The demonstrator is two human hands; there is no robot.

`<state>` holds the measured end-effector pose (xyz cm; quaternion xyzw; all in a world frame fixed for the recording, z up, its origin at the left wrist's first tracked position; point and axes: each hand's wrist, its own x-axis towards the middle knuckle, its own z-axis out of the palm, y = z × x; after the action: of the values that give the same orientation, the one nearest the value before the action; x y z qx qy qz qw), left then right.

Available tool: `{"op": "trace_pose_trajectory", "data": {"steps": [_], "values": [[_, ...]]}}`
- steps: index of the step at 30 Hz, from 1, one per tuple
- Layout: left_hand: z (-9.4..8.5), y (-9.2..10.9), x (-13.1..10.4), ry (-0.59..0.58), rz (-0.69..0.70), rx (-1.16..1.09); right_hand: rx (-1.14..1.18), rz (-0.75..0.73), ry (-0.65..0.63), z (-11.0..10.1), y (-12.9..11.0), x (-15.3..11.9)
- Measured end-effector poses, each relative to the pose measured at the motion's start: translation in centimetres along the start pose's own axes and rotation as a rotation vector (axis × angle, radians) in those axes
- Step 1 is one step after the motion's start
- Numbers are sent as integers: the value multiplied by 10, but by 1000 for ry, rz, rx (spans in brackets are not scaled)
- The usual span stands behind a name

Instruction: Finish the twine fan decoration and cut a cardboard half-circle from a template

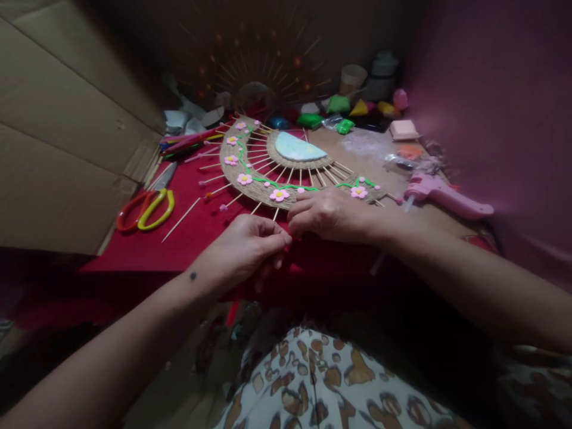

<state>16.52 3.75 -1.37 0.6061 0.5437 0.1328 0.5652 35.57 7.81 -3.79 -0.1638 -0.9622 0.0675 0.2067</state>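
Observation:
A half-round fan-like craft (254,189) of thin sticks and twine-wrapped bands lies on the red cloth. Pink clay flowers (279,195) and a green vine run along its outer band, and a pale blue half-disc (297,146) covers its centre. At the near edge, my left hand (257,245) is closed in a pinch, its fingertips meeting those of my right hand. My right hand (325,213) is curled over the outer band near a stick end. What the fingertips pinch is hidden. Below my left hand hangs a red strip (233,313); whether it is held I cannot tell.
Scissors (154,208) and a loose stick (181,219) lie at left, below fuzzy coloured stems (192,142). A pink glue gun (447,195) rests at right. Green clay packets (338,104) and a cup (353,77) stand behind. Cardboard (67,131) walls the left side.

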Motion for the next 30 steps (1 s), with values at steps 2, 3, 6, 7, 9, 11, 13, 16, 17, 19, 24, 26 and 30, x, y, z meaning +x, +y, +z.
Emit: {"op": "trace_pose_trajectory", "data": {"steps": [2, 3, 6, 7, 9, 11, 13, 16, 17, 19, 24, 26, 30], "values": [[5, -4, -2, 39, 12, -101, 16, 14, -26, -2, 2, 4], [8, -6, -4, 67, 31, -123, 22, 25, -43, -2, 3, 6], [17, -11, -7, 210, 156, -107, 48, 66, -82, -5, 3, 14], [19, -12, -8, 264, 208, -99, 61, 85, -90, -6, 1, 17], [19, -14, -8, 334, 258, -101, 114, 158, -111, -9, -3, 22], [15, -15, -8, 341, 233, -144, 199, 280, -143, -11, -6, 27], [9, -16, -8, 323, 191, -211, 276, 391, -168, -11, -7, 31], [-1, -19, -7, 315, 169, -306, 303, 422, -159, -8, -3, 36], [-3, -19, -7, 311, 162, -336, 298, 402, -150, -6, -2, 37], [-5, -21, -7, 302, 150, -386, 293, 354, -128, -2, 2, 39], [6, -28, -8, 352, 217, -260, 339, 335, -109, 3, 4, 43], [14, -35, -7, 495, 399, 28, 372, 351, -126, 2, 4, 45], [22, -51, -4, 720, 796, 867, 387, 338, -200, -1, 5, 47]]}}
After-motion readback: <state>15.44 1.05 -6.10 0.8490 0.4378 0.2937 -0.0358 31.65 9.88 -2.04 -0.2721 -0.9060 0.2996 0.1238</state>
